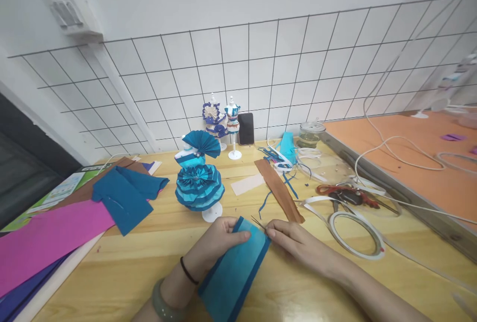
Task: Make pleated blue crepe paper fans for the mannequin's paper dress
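Observation:
My left hand (pixel 216 245) grips a blue paper strip (pixel 234 275) with a darker blue edge, thumb pressed on its upper end. My right hand (pixel 294 242) pinches a thin dark needle-like tool (pixel 258 223) at the strip's top right corner. Both hands rest low over the wooden table (pixel 149 247). Just behind them stands a small mannequin in a pleated blue paper dress (pixel 198 183) on a white base.
Magenta, blue and brown paper sheets (pixel 122 195) lie at the left. Two smaller dressed mannequins (pixel 223 123) and a phone (pixel 246 128) stand by the grid wall. A brown strip (pixel 279 190), tape rings (pixel 356 235), scissors (pixel 346 195), a glass jar (pixel 311 135) and cables lie at the right.

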`<control>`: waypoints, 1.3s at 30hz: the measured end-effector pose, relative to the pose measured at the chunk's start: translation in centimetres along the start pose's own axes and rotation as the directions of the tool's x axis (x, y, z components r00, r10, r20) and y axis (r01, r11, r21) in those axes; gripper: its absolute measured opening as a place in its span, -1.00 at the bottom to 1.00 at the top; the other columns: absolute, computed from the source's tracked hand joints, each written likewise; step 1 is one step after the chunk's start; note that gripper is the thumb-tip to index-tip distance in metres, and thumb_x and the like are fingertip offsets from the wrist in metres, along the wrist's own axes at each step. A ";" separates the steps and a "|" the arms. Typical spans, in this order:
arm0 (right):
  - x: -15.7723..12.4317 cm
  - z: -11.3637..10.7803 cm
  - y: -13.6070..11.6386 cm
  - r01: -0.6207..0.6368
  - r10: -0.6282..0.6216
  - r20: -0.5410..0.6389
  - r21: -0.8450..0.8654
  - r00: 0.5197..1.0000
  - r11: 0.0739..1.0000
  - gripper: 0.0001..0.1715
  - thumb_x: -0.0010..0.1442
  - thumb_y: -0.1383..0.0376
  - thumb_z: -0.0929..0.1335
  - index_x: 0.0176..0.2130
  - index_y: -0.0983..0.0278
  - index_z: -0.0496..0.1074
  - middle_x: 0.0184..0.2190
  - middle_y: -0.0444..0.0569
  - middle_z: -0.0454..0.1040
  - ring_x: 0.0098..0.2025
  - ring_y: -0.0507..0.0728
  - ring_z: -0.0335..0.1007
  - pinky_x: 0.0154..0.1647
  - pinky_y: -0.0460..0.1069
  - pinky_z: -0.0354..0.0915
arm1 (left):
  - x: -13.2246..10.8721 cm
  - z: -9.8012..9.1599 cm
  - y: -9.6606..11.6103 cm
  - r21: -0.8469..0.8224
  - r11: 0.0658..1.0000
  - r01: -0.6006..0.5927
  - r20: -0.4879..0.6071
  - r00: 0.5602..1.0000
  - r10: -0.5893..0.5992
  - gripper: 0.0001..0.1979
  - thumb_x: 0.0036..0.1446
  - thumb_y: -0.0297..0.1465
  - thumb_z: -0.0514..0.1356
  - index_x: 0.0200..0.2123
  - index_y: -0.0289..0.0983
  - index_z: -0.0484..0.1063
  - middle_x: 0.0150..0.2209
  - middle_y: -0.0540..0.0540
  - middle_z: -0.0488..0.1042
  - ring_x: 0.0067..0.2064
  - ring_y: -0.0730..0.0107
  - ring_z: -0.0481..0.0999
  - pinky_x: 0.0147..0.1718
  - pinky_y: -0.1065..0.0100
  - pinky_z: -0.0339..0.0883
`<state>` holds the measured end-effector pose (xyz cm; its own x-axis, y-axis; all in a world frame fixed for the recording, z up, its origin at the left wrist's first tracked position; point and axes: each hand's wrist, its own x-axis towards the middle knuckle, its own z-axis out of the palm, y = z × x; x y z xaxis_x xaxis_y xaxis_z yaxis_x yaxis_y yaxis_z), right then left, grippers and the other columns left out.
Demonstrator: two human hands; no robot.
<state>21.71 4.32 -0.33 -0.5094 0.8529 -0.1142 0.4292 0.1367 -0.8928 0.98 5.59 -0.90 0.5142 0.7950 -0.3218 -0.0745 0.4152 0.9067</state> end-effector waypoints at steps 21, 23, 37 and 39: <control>0.1 1.0 1.2 -0.035 -0.021 0.141 0.384 0.990 0.923 -0.52 0.22 0.04 0.15 -0.59 0.26 0.11 -0.80 -0.28 0.13 -0.75 -0.09 -0.05 -0.64 -0.14 -0.03 | -0.8 0.4 0.5 -0.018 0.999 0.049 0.035 0.998 -0.048 -0.75 -0.20 -0.33 0.33 -0.41 -0.37 0.47 -0.44 -0.07 0.51 -0.45 0.45 0.43 -0.41 0.43 0.27; 0.2 1.0 1.2 -0.030 -0.026 0.143 0.377 0.989 0.926 -0.52 0.22 0.05 0.14 -0.60 0.27 0.12 -0.80 -0.28 0.12 -0.74 -0.09 -0.04 -0.63 -0.14 -0.02 | -0.7 0.3 0.4 -0.018 0.999 0.051 0.035 0.998 -0.051 -0.74 -0.20 -0.33 0.33 -0.42 -0.37 0.48 -0.44 -0.07 0.51 -0.46 0.47 0.42 -0.42 0.44 0.27; 0.1 1.2 0.9 -0.044 -0.005 0.141 0.347 0.990 0.937 -0.50 0.22 0.02 0.14 -0.60 0.27 0.13 -0.80 -0.28 0.10 -0.72 -0.07 -0.05 -0.60 -0.12 -0.02 | -0.4 0.0 0.0 0.033 0.996 0.078 0.014 0.997 -0.078 -0.69 -0.21 -0.24 0.33 -0.43 -0.37 0.48 -0.45 -0.08 0.51 -0.48 0.45 0.40 -0.45 0.43 0.22; 0.1 1.2 0.9 -0.040 -0.007 0.136 0.345 0.991 0.938 -0.50 0.22 0.03 0.14 -0.61 0.27 0.13 -0.80 -0.28 0.09 -0.72 -0.08 -0.06 -0.60 -0.12 -0.03 | -0.4 0.0 -0.1 0.037 0.996 0.075 0.018 0.997 -0.076 -0.69 -0.21 -0.24 0.33 -0.43 -0.37 0.49 -0.46 -0.08 0.51 -0.48 0.45 0.40 -0.45 0.42 0.22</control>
<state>21.14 3.94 -1.61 -0.6089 0.7757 -0.1657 0.1654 -0.0801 -0.9830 0.74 5.24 -0.84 0.5338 0.7530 -0.3848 -0.0037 0.4570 0.8894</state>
